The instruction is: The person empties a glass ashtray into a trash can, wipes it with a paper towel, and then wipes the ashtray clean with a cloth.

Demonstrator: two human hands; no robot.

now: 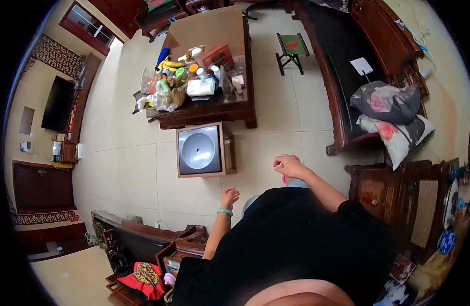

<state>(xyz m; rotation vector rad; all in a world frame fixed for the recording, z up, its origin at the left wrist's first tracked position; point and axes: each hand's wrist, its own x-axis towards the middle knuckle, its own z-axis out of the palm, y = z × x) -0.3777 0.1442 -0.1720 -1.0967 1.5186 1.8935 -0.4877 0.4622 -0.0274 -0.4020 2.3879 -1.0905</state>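
Note:
My left hand hovers over the floor in front of me, its fingers loosely bent and apart, with nothing seen in it. A pale green bangle circles that wrist. Farther right, my right hand is also raised, fingers softly curled and no object visible in them. Ahead of my left hand stands a square wooden box whose dark-framed top holds a round, shiny grey bowl-shaped dish with a small dark spot at its centre. Neither hand touches it.
Behind the box is a large wooden table loaded with bananas, jars, bags and tissues. A folding stool stands right of it. A long wooden bench with cushions runs along the right. Another dark seat lies at lower left.

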